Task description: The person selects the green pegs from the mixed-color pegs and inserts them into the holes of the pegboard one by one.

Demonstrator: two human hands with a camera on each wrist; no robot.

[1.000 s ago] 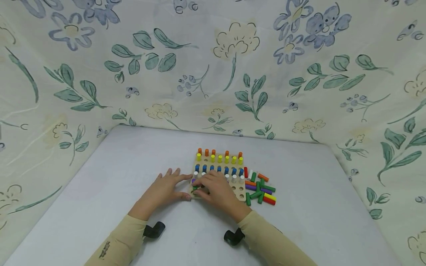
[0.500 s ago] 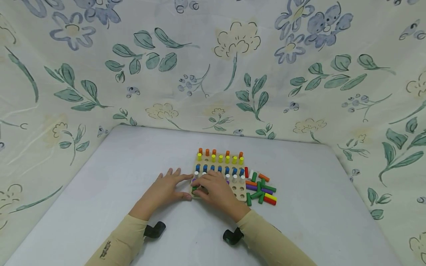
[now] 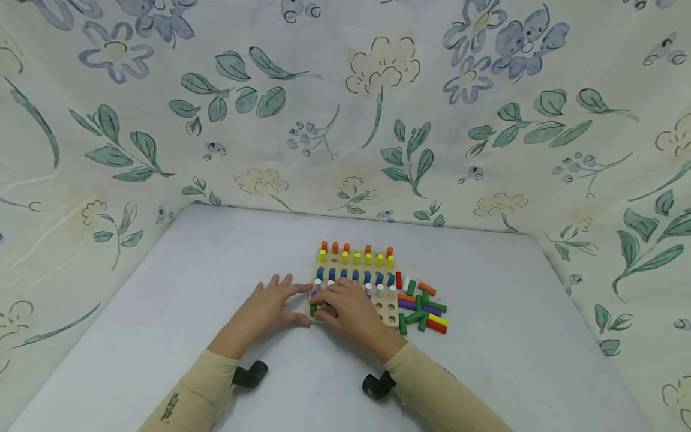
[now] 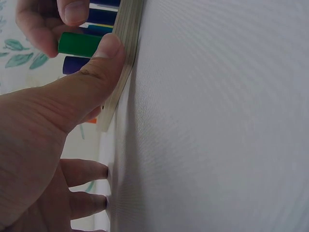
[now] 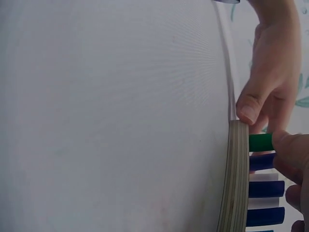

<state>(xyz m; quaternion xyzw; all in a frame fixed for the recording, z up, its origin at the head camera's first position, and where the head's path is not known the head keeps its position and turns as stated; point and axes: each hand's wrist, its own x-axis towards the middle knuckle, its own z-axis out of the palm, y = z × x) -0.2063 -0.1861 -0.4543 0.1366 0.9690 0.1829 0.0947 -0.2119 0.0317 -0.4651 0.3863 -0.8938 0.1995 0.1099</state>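
Observation:
A wooden pegboard (image 3: 387, 322) lies on the table, with rows of orange, yellow, blue, white and purple pegs standing in it. At its front left corner a green peg (image 4: 79, 44) stands upright in the board. My right hand (image 3: 351, 306) is over the front of the board, its fingertips (image 5: 285, 142) at the green peg's top. In the left wrist view its thumb shows a gap to that peg. My left hand (image 3: 264, 312) is spread beside the board's left edge, its thumb (image 4: 108, 46) against the corner. The right hand hides part of the front rows.
Loose pegs (image 3: 418, 315) in green, red, orange, purple, yellow and white lie in a pile along the board's right side. A floral cloth (image 3: 345, 120) hangs behind the white table (image 3: 243, 234). Black wrist cameras (image 3: 251, 374) are worn below both hands.
The green peg, earlier between my right thumb and index finger, now shows a little to the left of the fingertips. My left hand has stayed in place.

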